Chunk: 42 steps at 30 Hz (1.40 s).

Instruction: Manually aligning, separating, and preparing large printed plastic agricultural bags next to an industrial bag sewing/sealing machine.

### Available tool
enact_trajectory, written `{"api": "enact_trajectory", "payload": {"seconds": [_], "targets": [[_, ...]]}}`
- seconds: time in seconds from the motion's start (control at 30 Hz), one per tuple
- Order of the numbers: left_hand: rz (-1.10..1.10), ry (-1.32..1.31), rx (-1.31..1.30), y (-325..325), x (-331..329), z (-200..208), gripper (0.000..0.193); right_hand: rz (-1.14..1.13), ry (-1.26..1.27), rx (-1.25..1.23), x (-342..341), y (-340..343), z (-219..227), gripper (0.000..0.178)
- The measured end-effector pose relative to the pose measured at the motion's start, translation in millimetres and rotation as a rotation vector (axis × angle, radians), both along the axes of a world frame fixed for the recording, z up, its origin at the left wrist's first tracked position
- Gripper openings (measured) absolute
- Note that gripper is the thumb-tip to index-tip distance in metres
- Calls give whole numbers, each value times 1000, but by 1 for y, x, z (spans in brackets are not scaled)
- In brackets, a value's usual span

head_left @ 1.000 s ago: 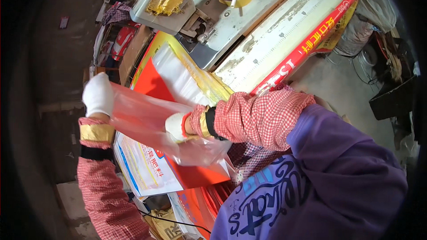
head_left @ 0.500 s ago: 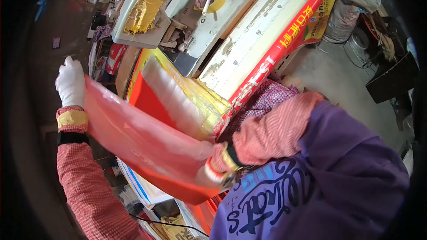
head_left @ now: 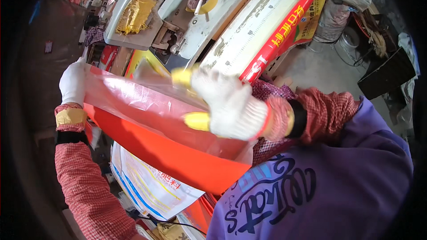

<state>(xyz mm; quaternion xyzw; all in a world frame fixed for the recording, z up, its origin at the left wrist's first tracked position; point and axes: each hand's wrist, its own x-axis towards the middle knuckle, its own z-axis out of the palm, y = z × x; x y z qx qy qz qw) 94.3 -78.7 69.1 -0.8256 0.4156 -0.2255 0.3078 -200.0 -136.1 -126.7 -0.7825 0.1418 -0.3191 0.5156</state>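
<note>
**Currently Held at One Corner**

Clasped closely in left hand (head_left: 73, 83): upper-left corner of clear film (head_left: 129, 94), presumably to hold its long edge spread. Directly under film, in front of purple sweatshirt (head_left: 342, 164): red sheet (head_left: 164, 153). Impossible to tell whether also gripped at left. Spread wide at right hand (head_left: 238, 104), over film, with thumb apart from fingers: nothing visibly held; contact with film not determinable through blur. Set on machine (head_left: 133, 39): tape roll (head_left: 212, 3), probably for easy reach, with white stick (head_left: 198, 7) at its core. Fitted along table (head_left: 251, 24) edge: red strip (head_left: 284, 33), perhaps as edge guard. Partly under red sheet: printed sheet (head_left: 140, 184).
</note>
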Motion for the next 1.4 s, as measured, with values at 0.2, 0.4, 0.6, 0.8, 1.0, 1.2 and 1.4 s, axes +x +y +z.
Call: {"api": "enact_trajectory", "payload": {"seconds": [0.2, 0.4, 0.6, 0.8, 1.0, 1.2, 1.4], "targets": [[-60, -54, 38, 0, 9, -11, 23, 310, 200, 414, 29, -24, 0, 57], [-26, -90, 75, 13, 13, -13, 25, 229, -13, 184, 30, 7, -15, 29], [4, -63, 41, 4, 0, -19, 32, 623, 620, 81, 53, -5, -14, 28], [153, -1, 140, 4, 51, -2, 26, 681, 500, -267, 60, 6, -11, 32], [30, -89, 378, -2, 130, -37, 24, 416, -71, -342, 75, 74, -41, 18], [-62, 11, -261, -28, 17, -174, 23, 416, 234, -50, 17, 29, -5, 21], [-340, 92, -157, -24, 14, -226, 16, 287, 372, 29, -52, -8, -63, 23]]}}
